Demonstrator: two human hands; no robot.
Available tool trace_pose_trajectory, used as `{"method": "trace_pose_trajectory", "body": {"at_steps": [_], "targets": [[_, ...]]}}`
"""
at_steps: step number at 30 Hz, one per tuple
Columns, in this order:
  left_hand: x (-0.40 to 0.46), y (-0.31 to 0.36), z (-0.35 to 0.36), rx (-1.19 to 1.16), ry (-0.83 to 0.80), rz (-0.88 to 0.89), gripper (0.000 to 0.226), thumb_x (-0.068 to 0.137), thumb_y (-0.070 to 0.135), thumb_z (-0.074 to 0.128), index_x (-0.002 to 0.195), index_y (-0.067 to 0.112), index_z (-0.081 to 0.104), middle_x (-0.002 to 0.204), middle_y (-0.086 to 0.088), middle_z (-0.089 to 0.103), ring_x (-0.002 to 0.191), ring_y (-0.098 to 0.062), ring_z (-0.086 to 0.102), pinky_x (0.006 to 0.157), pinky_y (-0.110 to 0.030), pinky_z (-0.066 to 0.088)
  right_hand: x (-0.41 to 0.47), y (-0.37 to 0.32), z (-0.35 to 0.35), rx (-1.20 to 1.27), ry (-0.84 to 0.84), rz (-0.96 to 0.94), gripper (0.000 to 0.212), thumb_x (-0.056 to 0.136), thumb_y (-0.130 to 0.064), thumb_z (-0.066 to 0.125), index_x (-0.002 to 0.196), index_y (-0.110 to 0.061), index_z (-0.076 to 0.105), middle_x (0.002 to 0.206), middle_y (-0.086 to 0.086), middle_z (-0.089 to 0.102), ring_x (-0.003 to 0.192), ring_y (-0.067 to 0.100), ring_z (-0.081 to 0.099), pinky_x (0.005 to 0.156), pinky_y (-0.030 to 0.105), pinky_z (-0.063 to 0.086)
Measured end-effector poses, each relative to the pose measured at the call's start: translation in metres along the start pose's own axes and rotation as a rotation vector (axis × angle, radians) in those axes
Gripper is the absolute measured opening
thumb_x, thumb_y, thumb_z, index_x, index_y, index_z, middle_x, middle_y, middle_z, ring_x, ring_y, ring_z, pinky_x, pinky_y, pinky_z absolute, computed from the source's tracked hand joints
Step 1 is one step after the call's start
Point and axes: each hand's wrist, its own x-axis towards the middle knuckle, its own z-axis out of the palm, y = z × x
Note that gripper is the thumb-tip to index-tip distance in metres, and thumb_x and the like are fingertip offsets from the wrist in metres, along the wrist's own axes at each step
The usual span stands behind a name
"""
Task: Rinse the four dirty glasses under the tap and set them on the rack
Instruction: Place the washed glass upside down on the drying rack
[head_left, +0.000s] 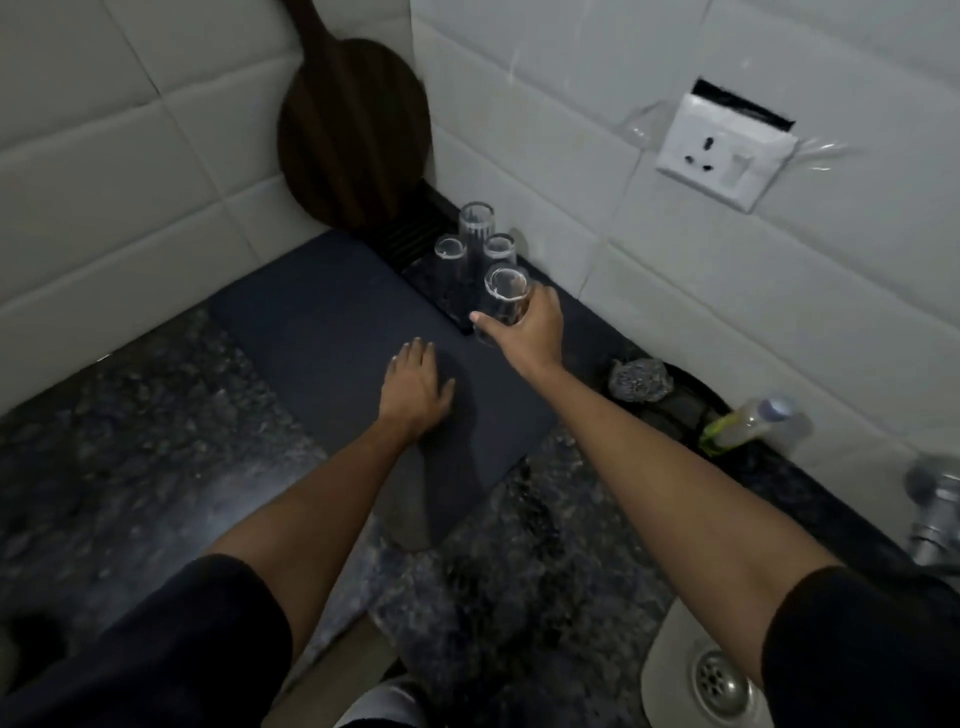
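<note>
Four glasses: tall glass (476, 228), two short glasses (450, 248) (500, 246), held glass (505, 296). One cutting board (353, 135), one socket (727, 145), one bottle (748, 423).

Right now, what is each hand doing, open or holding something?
Left hand: open, fingers flat on the dark mat.
Right hand: grips a glass near three other glasses.

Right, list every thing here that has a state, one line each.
Right hand: grips a glass.
Held glass: upright, by the rack's near edge.
Three glasses: standing on the rack.
Rack: in the corner, holding glasses.
Left hand: flat on the dark mat.
Cutting board: leaning against the wall.
Socket: nothing plugged in.
</note>
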Motion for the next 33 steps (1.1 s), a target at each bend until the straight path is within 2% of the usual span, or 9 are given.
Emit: {"method": "trace_pose_trajectory", "body": {"at_steps": [6, 8, 10, 14, 17, 20, 24, 30, 33], "targets": [[0.047, -0.031, 0.011, 0.079, -0.073, -0.016, 0.078, 0.106, 0.054, 0.028, 0.163, 0.004, 0.011, 0.171, -0.018, 0.007, 0.158, -0.033, 0.005, 0.128, -0.049, 0.006, 0.039, 0.005, 0.039, -0.008, 0.012, 0.032, 0.053, 0.067, -0.037, 0.100, 0.098, -0.014, 0.063, 0.101, -0.002, 0.057, 0.088, 0.011, 0.055, 0.076, 0.020, 0.045], [0.051, -0.040, 0.020, 0.092, -0.063, -0.007, 0.079, 0.106, 0.057, 0.020, 0.163, 0.004, 0.007, 0.171, -0.018, 0.004, 0.159, -0.032, 0.001, 0.128, -0.049, 0.002, 0.047, 0.006, 0.049, -0.015, 0.009, 0.023, 0.052, 0.066, -0.035, 0.100, 0.096, -0.018, 0.061, 0.099, -0.004, 0.057, 0.086, 0.009, 0.053, 0.074, 0.017, 0.043], [0.049, -0.042, 0.029, 0.119, -0.033, 0.005, 0.078, 0.106, 0.055, 0.014, 0.163, 0.002, 0.008, 0.171, -0.019, 0.005, 0.159, -0.032, 0.002, 0.128, -0.050, 0.002, 0.053, 0.009, 0.056, -0.029, 0.014, 0.023, 0.053, 0.065, -0.035, 0.101, 0.093, -0.020, 0.058, 0.098, -0.006, 0.056, 0.086, 0.009, 0.053, 0.075, 0.021, 0.045], [0.049, -0.040, 0.033, 0.157, 0.009, 0.000, 0.076, 0.106, 0.053, 0.014, 0.163, 0.002, 0.011, 0.170, -0.019, 0.009, 0.158, -0.032, 0.005, 0.128, -0.051, 0.007, 0.059, 0.014, 0.069, -0.040, 0.034, 0.052, 0.057, 0.063, -0.036, 0.102, 0.102, -0.016, 0.067, 0.102, -0.006, 0.062, 0.095, 0.014, 0.062, 0.082, 0.032, 0.057], [0.048, -0.042, 0.034, 0.146, 0.032, 0.012, 0.075, 0.107, 0.053, 0.017, 0.163, 0.003, 0.011, 0.170, -0.018, 0.009, 0.159, -0.032, 0.004, 0.128, -0.050, 0.006, 0.060, 0.016, 0.078, -0.027, 0.053, 0.077, 0.061, 0.061, -0.035, 0.102, 0.108, -0.016, 0.068, 0.107, -0.002, 0.067, 0.099, 0.017, 0.066, 0.086, 0.035, 0.059], [0.048, -0.044, 0.034, 0.132, 0.038, 0.014, 0.076, 0.107, 0.053, 0.017, 0.163, 0.003, 0.010, 0.171, -0.017, 0.008, 0.159, -0.030, 0.002, 0.128, -0.049, 0.004, 0.061, 0.018, 0.084, -0.012, 0.054, 0.091, 0.059, 0.062, -0.030, 0.103, 0.107, -0.015, 0.068, 0.106, -0.004, 0.065, 0.094, 0.012, 0.063, 0.085, 0.028, 0.057], [0.048, -0.044, 0.034, 0.128, 0.032, 0.008, 0.076, 0.107, 0.054, 0.018, 0.163, 0.004, 0.010, 0.171, -0.016, 0.007, 0.159, -0.029, 0.001, 0.128, -0.049, 0.004, 0.063, 0.019, 0.088, -0.011, 0.048, 0.062, 0.055, 0.063, -0.025, 0.102, 0.106, -0.011, 0.070, 0.105, -0.005, 0.058, 0.079, -0.001, 0.053, 0.075, 0.005, 0.045], [0.048, -0.045, 0.033, 0.127, 0.032, 0.017, 0.076, 0.106, 0.054, 0.019, 0.163, 0.004, 0.011, 0.171, -0.017, 0.008, 0.159, -0.030, 0.002, 0.128, -0.049, 0.005, 0.060, 0.016, 0.094, -0.004, 0.099, 0.062, 0.060, 0.063, -0.024, 0.102, 0.112, -0.009, 0.070, 0.112, 0.001, 0.061, 0.088, 0.004, 0.054, 0.077, 0.000, 0.042], [0.048, -0.045, 0.034, 0.129, 0.033, 0.017, 0.076, 0.106, 0.054, 0.020, 0.163, 0.004, 0.011, 0.171, -0.017, 0.008, 0.159, -0.030, 0.002, 0.128, -0.049, 0.005, 0.059, 0.018, 0.095, -0.010, 0.107, 0.058, 0.063, 0.063, -0.026, 0.102, 0.114, -0.009, 0.069, 0.111, 0.000, 0.060, 0.089, 0.006, 0.055, 0.078, 0.003, 0.043]]}}
